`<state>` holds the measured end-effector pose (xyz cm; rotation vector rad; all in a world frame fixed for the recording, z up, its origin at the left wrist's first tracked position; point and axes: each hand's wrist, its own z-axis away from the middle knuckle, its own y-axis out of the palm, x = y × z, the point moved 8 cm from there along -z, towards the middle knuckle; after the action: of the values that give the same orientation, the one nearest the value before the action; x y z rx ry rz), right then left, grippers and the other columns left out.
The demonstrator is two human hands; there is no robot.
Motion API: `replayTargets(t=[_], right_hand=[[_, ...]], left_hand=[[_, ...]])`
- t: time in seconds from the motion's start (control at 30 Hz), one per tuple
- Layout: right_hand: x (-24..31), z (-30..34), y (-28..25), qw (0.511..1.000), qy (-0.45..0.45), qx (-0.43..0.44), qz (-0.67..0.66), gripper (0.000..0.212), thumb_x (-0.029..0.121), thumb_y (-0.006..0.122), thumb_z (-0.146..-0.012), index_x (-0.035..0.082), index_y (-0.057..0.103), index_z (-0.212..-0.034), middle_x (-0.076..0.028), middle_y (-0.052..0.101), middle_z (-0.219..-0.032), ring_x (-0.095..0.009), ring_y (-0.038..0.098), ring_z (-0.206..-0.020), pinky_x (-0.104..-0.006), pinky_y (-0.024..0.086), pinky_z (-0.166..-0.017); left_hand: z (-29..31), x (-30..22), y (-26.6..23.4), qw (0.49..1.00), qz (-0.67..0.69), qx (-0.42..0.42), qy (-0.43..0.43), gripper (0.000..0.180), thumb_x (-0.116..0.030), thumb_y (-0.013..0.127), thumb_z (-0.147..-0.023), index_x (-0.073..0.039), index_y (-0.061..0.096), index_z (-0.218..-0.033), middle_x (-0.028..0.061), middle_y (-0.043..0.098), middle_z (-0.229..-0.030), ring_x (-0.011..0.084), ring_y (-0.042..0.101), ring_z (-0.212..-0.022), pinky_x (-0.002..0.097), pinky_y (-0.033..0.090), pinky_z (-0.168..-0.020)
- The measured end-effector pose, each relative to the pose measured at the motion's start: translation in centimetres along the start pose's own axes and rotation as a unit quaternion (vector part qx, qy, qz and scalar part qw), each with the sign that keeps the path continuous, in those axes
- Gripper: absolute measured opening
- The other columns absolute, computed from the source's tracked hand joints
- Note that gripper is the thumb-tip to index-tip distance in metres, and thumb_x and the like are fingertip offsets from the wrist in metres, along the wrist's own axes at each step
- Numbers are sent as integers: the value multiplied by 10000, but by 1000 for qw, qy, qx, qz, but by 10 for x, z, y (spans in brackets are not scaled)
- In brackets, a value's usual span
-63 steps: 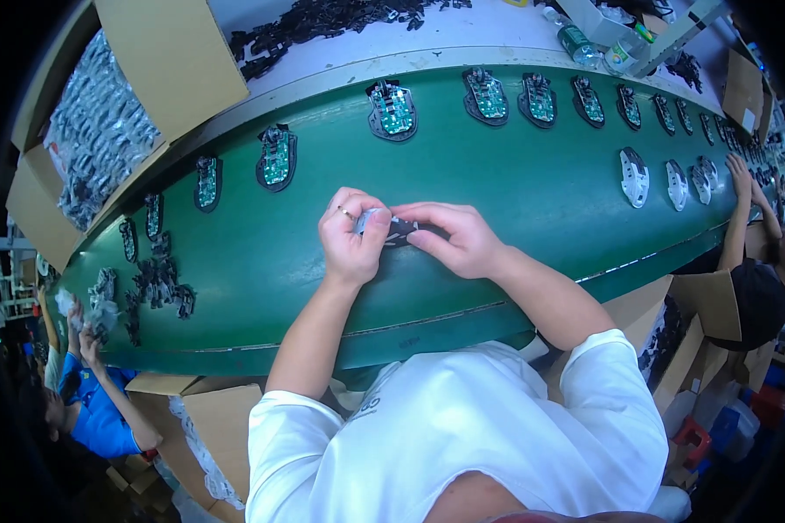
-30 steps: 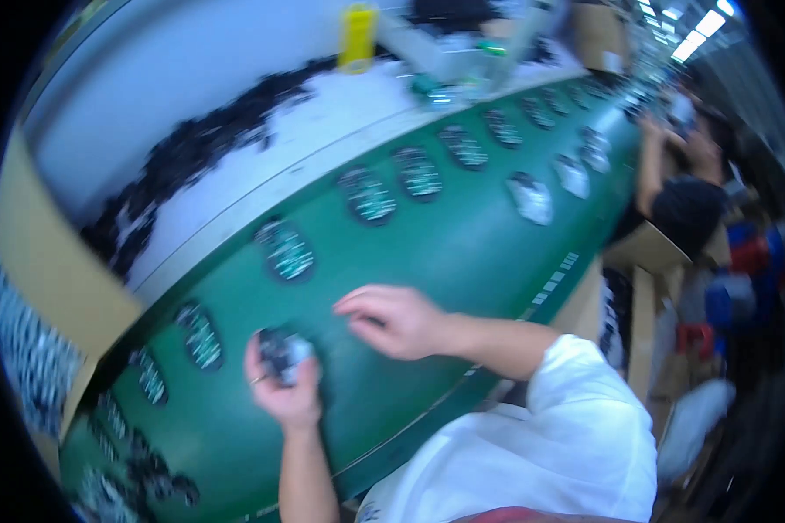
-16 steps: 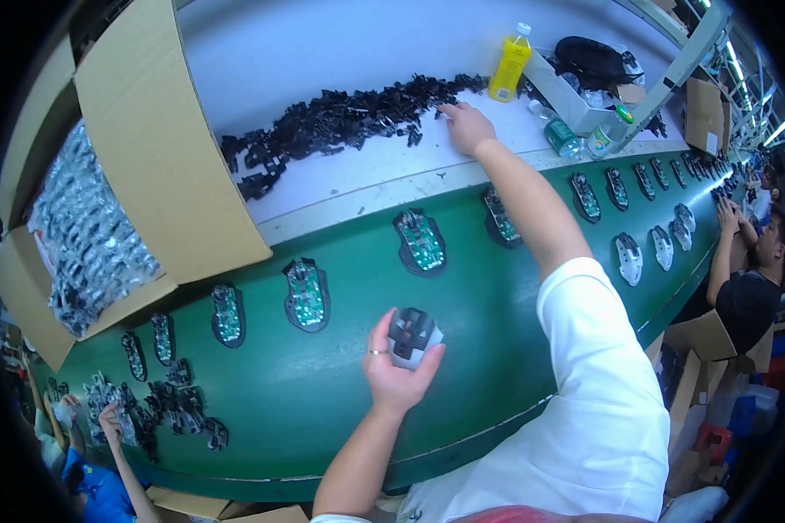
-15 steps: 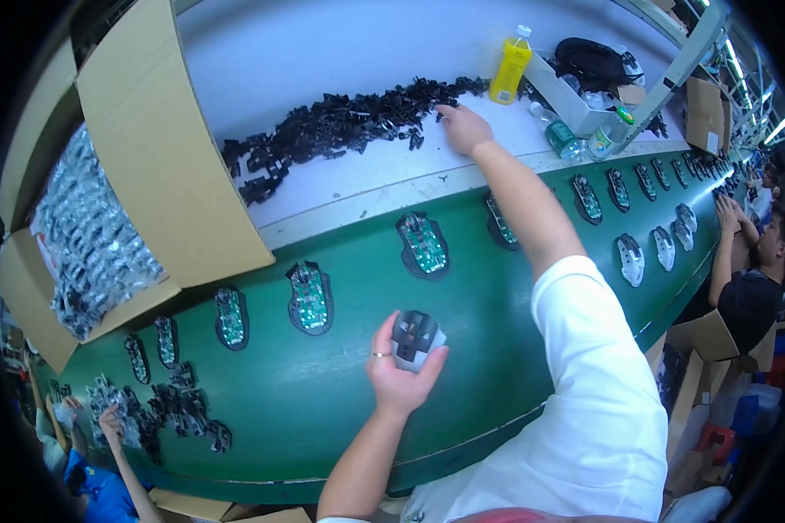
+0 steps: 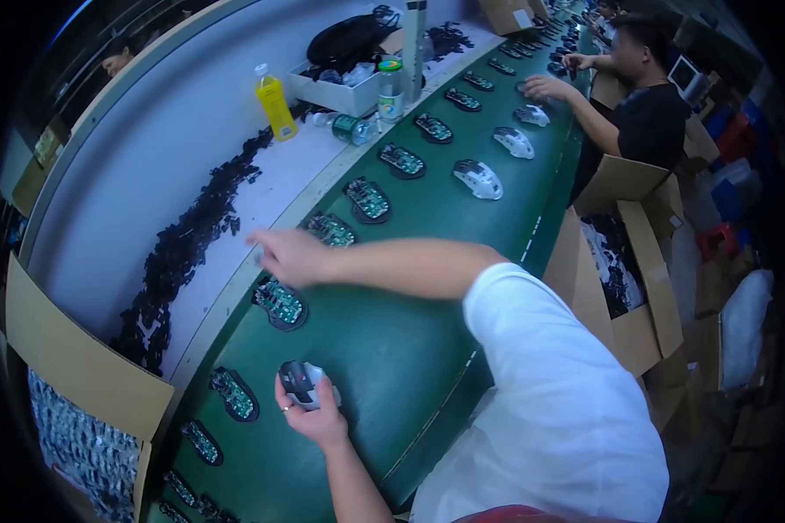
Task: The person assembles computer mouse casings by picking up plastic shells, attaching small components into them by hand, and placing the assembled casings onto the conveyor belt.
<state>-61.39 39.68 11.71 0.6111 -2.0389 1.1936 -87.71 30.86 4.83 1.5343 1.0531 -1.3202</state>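
Note:
My left hand (image 5: 318, 420) holds a black and light-grey computer mouse shell (image 5: 298, 381) above the green conveyor belt (image 5: 392, 331), fingers and thumb around its sides. My right hand (image 5: 295, 257) is over the belt's far edge, blurred by motion. Its fingers look bent together; whether a small part is between them I cannot make out. Just beyond it, a long pile of small black plastic parts (image 5: 187, 231) lies on the white shelf (image 5: 292, 161). Below my right hand is a mouse base with a green circuit board (image 5: 281, 302); another base (image 5: 235, 394) lies left of my left hand.
More mouse bases (image 5: 369, 199) line the belt, with white-and-dark mice (image 5: 478, 179) along its right side. A yellow bottle (image 5: 276, 105), a green bottle (image 5: 351, 130) and a white box (image 5: 336, 91) stand or lie on the shelf. Cartons (image 5: 87, 349) flank me; a co-worker (image 5: 645, 105) sits right.
My view has swung to the right. My right hand has drawn back from the pile of black parts toward the belt. The left hand still holds the mouse shell.

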Motion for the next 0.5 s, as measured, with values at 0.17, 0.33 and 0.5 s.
replayTargets(t=[0.17, 0.33, 0.5], right_hand=[[55, 142, -28, 989, -113, 14, -92, 172, 137, 679, -940, 73, 703, -1099, -116, 662, -913, -293, 664, -822, -408, 539, -734], [50, 170, -23, 987, -21, 47, -153, 160, 112, 621, -972, 41, 666, -1109, -106, 666, -828, -255, 656, -680, -386, 512, -628], [40, 167, -26, 987, -66, 7, -148, 164, 128, 576, -1021, 21, 612, -1139, -146, 715, -860, -270, 726, -768, -396, 558, -670]], left_hand=[[-1, -15, 7, 999, -13, 8, 32, 685, -118, 794, -853, 43, 452, -1424, 97, 624, -1160, 158, 641, -928, 284, 558, -796], [0, -16, 9, 999, 1, 18, 35, 651, -123, 789, -870, 43, 463, -1408, 90, 625, -1159, 150, 636, -934, 278, 550, -795], [-6, 0, 11, 974, 158, 14, -161, 470, -141, 711, -961, 12, 507, -1356, 108, 644, -1166, 184, 636, -1035, 352, 529, -932]])
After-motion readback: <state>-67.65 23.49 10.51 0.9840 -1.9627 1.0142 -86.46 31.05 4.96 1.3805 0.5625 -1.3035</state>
